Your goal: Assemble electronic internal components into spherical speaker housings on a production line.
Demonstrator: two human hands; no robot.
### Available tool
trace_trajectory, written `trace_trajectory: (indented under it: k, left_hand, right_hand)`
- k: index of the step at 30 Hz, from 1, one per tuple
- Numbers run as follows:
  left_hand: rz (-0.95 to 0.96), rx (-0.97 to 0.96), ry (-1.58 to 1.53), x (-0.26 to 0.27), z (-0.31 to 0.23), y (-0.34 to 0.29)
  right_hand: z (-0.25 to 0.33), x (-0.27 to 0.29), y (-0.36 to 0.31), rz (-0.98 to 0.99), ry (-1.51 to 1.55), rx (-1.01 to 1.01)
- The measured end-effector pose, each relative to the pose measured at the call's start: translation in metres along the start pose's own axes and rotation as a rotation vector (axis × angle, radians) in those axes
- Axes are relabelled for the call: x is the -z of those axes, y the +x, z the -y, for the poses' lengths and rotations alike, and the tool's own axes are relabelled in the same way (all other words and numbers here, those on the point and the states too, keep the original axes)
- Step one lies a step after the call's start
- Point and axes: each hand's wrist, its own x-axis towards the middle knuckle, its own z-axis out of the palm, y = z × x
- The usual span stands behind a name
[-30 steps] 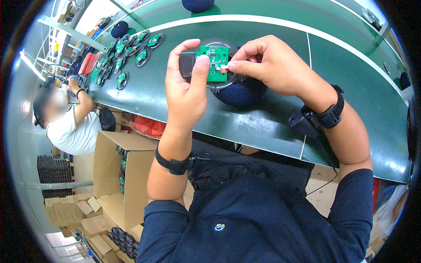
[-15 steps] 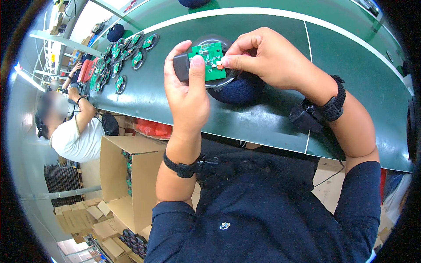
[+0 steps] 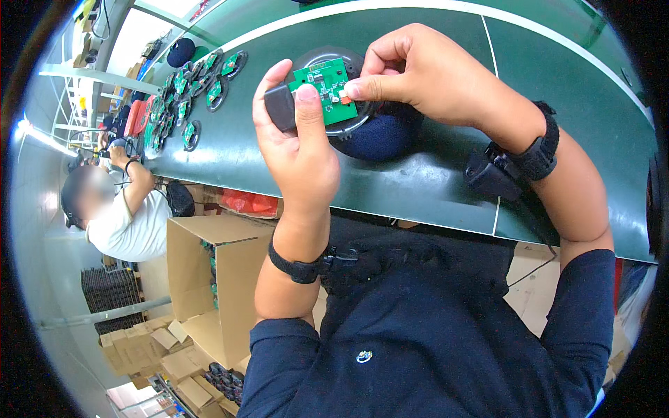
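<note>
My left hand grips a round black housing that carries a green circuit board. Its thumb presses on the board, and a black block at the housing's left side rests against the palm. On the board's right part sits a small orange-and-white connector. The thumb and index finger of my right hand are pinched together at this connector; what lies between the fingertips is too small to make out. Below the housing, a dark blue rounded cushion lies on the green bench.
Several black ring-shaped housings with green boards lie at the bench's left. An open cardboard box stands left of me, beside flattened cartons. A co-worker in white sits farther left. A cable hangs near my right elbow.
The view has shifted slightly. The housing and board appear a little more tilted, and both hands sit slightly higher in the picture. My right fingers remain at the connector.
</note>
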Motion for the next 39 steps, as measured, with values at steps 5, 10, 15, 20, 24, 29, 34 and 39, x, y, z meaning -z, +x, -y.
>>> trace_trajectory:
  k: [5, 10, 15, 20, 24, 29, 34, 39]
  left_hand:
    - [0.051, 0.052, -0.001, 0.005, 0.002, 0.005]
    - [0.058, 0.115, -0.063, 0.009, 0.004, 0.007]
    - [0.07, 0.128, -0.1, 0.014, 0.009, 0.008]
    - [0.063, 0.105, -0.102, 0.011, 0.017, 0.005]
    - [0.027, 0.055, -0.098, 0.012, 0.017, 0.003]
    - [0.022, 0.046, -0.115, 0.01, 0.016, 0.004]
    - [0.066, 0.077, -0.096, 0.009, 0.012, 0.006]
    - [0.056, 0.089, -0.076, 0.01, 0.011, 0.005]
  right_hand:
    - [0.0, 0.01, 0.004, 0.076, 0.017, -0.015]
    - [-0.011, 0.018, 0.009, 0.156, 0.169, 0.027]
    - [-0.002, 0.025, 0.005, 0.231, 0.118, 0.076]
    - [0.003, 0.026, 0.003, 0.231, -0.089, 0.189]
    - [0.002, 0.02, 0.004, 0.164, -0.066, 0.283]
    - [0.004, 0.018, 0.004, 0.147, -0.191, 0.298]
    - [-0.003, 0.018, 0.006, 0.17, -0.101, 0.247]
    - [-0.002, 0.016, 0.007, 0.161, -0.07, 0.221]
